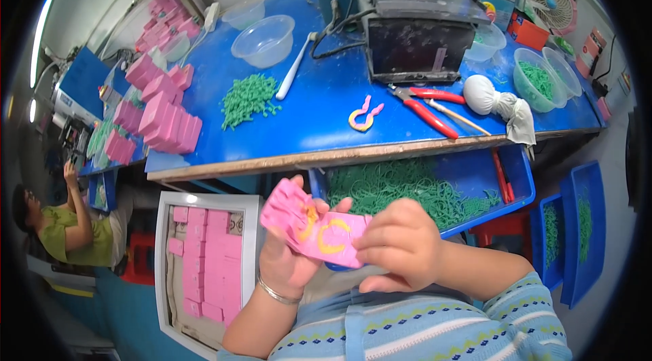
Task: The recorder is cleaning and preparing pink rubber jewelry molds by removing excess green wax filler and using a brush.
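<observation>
My left hand is wrapped round a pink rubber mould, just in front of the table edge. The mould is bent open; its left part is folded up and ridged. Yellow curved shapes lie on its inner faces, and whether they are loose or set in it I cannot tell. With fingers and thumb closed on the mould's right end is my right hand. Beyond the hands, a small yellow-and-pink open ring with two prongs lies on the blue table.
Red-handled pliers, a white cloth bundle and a black machine are on the table. Green pieces lie left of a white tool. A blue drawer holds green strands. Pink moulds stand left; a person sits beyond.
</observation>
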The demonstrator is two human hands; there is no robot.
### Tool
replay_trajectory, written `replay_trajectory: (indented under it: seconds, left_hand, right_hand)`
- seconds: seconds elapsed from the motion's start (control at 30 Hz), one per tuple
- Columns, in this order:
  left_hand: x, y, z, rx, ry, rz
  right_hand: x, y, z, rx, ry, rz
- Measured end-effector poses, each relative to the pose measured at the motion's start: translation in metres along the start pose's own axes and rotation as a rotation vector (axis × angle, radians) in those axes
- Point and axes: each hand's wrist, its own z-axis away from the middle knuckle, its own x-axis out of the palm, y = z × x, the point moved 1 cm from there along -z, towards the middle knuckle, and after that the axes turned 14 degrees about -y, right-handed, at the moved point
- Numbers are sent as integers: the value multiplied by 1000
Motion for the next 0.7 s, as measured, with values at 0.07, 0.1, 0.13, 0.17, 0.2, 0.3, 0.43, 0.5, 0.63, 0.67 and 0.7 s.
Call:
replay_trajectory:
  seconds: [0.07, 0.1, 0.13, 0.17, 0.2, 0.3, 0.43, 0.5, 0.63, 0.67, 0.7]
  left_hand:
    - [9, -4, -5, 43, 157, 35]
    - [8, -6, -5, 0, 111, 133]
    - [9, -6, -6, -44, 63, 231]
    - [15, -9, -5, -57, 230, 228]
    - [16, -9, -5, -59, 239, 232]
    - [15, -13, -1, -165, 192, 328]
    - [27, -17, -2, -265, 300, 99]
    - [34, -17, -2, -250, 554, -63]
    - [36, -13, -4, -226, 441, -122]
    - [35, -10, -5, -228, 366, 4]
    - [35, -8, -5, -224, 292, 127]
  right_hand:
    - [19, -6, 13, -75, -86, 3]
    - [27, -10, 15, -78, -54, -6]
    - [29, -11, 17, -78, -60, -18]
    - [29, -10, 19, -53, -95, -157]
    - [29, -9, 20, -23, -127, -292]
    - [26, -5, 19, 128, -11, -482]
    - [17, -6, 4, 439, 128, -583]
    - [11, -2, -3, 458, -3, -465]
    - [18, 6, 1, 559, 79, -916]
    - [17, 9, 5, 557, 77, -918]
    - [18, 12, 9, 577, 63, -1054]
